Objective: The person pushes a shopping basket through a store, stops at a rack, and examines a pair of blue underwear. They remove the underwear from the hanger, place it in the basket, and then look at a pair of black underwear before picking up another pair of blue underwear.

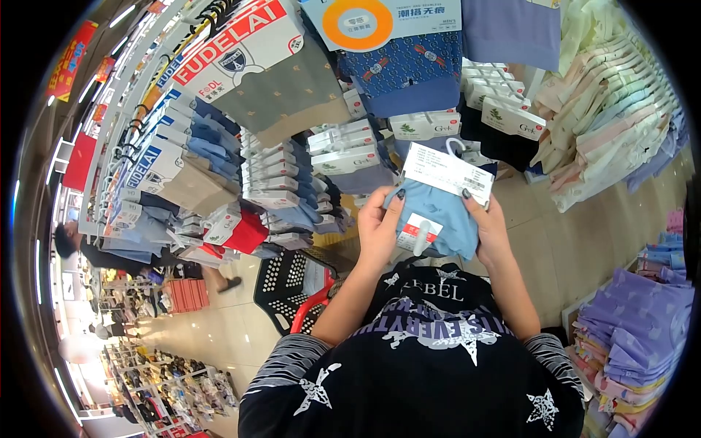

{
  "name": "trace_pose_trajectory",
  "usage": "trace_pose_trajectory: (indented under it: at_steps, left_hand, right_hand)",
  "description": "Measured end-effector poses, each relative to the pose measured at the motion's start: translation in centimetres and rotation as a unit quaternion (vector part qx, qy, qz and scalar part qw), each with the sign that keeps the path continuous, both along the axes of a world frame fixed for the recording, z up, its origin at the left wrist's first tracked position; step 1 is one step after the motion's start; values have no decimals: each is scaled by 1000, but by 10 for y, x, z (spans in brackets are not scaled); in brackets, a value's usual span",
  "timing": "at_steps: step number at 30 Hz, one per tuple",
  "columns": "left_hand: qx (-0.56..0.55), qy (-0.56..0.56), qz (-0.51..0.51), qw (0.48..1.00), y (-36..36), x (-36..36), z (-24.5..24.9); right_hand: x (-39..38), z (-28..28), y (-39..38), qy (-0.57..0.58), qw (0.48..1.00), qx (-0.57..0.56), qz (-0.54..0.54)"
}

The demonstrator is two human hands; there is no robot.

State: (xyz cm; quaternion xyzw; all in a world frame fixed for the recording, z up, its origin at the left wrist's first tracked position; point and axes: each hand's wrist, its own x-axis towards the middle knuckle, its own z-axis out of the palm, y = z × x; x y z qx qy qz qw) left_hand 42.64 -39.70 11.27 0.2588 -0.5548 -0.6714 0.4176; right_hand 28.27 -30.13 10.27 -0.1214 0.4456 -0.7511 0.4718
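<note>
Light blue underwear [442, 204] on a white card with a hanger hook is held up in front of my chest. My left hand [380, 223] grips its left side, thumb on the front of the fabric. On the other side my right hand [491, 228] pinches the fabric and the card's lower right corner, thumb in front. The white card [447, 171] carries printed text and a barcode. A red and white sticker [420, 228] shows low on the fabric, with a pale plastic piece over it. The fingers behind the fabric are hidden.
A rack of carded underwear [263, 73] fills the front and left. Pale garments [606, 102] hang at right, above folded purple clothes [635, 321]. A black shopping basket [281, 285] with a red handle stands near my left arm. Another person [109, 255] is at far left.
</note>
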Motion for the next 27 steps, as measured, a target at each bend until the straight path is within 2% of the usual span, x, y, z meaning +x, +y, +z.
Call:
trace_pose_trajectory:
  at_steps: [2, 4, 5, 6, 8, 9, 10, 12, 14, 16, 17, 20, 22, 23, 24, 26, 27]
  left_hand:
    - [-3, -11, -40, 999, 1, 5, 1]
    - [-7, -22, -79, 997, 5, 7, 8]
    - [30, 9, -176, 984, 9, 6, 19]
    - [66, 40, -271, 960, 11, 5, 25]
    - [-8, 41, -261, 965, 12, -2, 21]
    - [-59, 22, -203, 977, 11, -7, 15]
    - [-61, 25, -205, 976, 7, -13, 9]
    - [-156, -51, -10, 986, -3, -22, -10]
    - [-145, -61, -45, 987, -16, -21, -33]
    - [27, -74, -150, 985, -16, -22, -31]
    - [49, -69, -148, 985, -17, -24, -28]
    - [64, -130, -160, 976, -33, -28, -23]
    - [67, -99, -138, 983, -36, -40, -14]
    - [13, -112, -133, 985, -42, -46, -15]
    - [-40, -125, -126, 983, -49, -52, -15]
    - [-60, -162, -102, 980, -62, -66, -18]
    - [-37, -152, -98, 983, -64, -72, -13]
  right_hand:
    - [2, -3, -4, -2, 1000, 5, -3]
    - [-4, -19, -7, -109, 992, 35, 61]
    - [-11, -42, -10, -155, 980, 20, 120]
    - [-29, -93, -15, -251, 925, -125, 257]
    - [-1, -49, 12, -90, 972, -184, 118]
    - [-16, -63, -21, -322, 815, -274, 396]
    - [1, -45, -16, -469, 758, -301, 339]
    - [2, -36, -16, -421, 778, -285, 370]
    - [11, -44, -18, -425, 769, -275, 391]
    - [14, -47, -19, -431, 759, -265, 410]
    - [14, -46, -19, -414, 768, -253, 418]
    - [12, -48, -24, -387, 775, -259, 427]
    - [16, -56, -25, -352, 822, -253, 370]
    - [16, -59, -25, -348, 822, -255, 371]
    - [16, -57, -25, -344, 856, -208, 326]
    - [16, -54, -26, -330, 909, -110, 230]
    - [13, -58, -27, -346, 901, -117, 234]
